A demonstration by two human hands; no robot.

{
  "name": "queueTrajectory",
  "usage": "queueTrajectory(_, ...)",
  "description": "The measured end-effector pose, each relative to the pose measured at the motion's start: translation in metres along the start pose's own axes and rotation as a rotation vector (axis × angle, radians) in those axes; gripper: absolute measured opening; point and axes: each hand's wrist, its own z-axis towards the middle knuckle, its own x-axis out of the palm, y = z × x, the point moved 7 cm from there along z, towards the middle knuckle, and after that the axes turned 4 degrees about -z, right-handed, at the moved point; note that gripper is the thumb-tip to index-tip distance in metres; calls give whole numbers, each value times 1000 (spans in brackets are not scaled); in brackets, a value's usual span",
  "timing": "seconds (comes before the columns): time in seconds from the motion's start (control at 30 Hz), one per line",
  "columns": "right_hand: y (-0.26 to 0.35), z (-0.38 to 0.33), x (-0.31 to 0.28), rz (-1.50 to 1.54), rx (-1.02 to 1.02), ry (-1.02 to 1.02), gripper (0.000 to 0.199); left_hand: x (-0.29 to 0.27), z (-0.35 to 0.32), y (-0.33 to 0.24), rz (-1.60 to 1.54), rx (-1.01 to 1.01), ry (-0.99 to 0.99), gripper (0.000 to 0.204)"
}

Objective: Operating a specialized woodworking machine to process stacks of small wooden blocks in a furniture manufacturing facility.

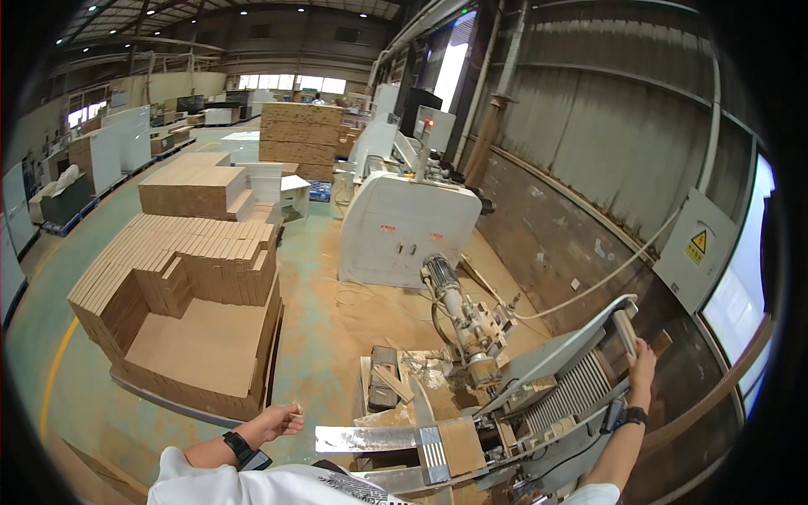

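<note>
beside the ribbed stack (572,393), the right hand (641,364) pinched a board (624,331) by one end, so it could slip; the left hand's grip (276,422) was unclear.

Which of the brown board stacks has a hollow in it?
The wide stack in front, just beyond the left hand: its strips edge a bare recess. The smaller stack behind it and the tall stack farther back show none.

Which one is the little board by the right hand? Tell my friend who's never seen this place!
Start at the big white machine in the middle, then go down and right to a slanting pale metal panel. Near that panel's upper end, the person's right hand touches a short, flat board. Unlike the ribbed strips lower down, this board meets the hand.
</note>
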Motion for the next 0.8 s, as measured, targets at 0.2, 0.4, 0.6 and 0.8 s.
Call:
queueTrajectory(0.2, 29, -3, -3, -290, 42, 209, 44, 10, 19, 6, 30, -15, 42, 24)
queueTrajectory(0.4, 27, -5, -12, -278, 55, 82, 47, 11, 18, 13, 28, -45, 27, 22)
queueTrajectory(0.6, 30, -1, 2, -327, 73, 242, 50, 7, 12, 23, 7, -40, 31, 21)
queueTrajectory(0.8, 42, 3, 2, -501, -148, 110, 38, 8, 10, 32, 10, -48, 32, 21)
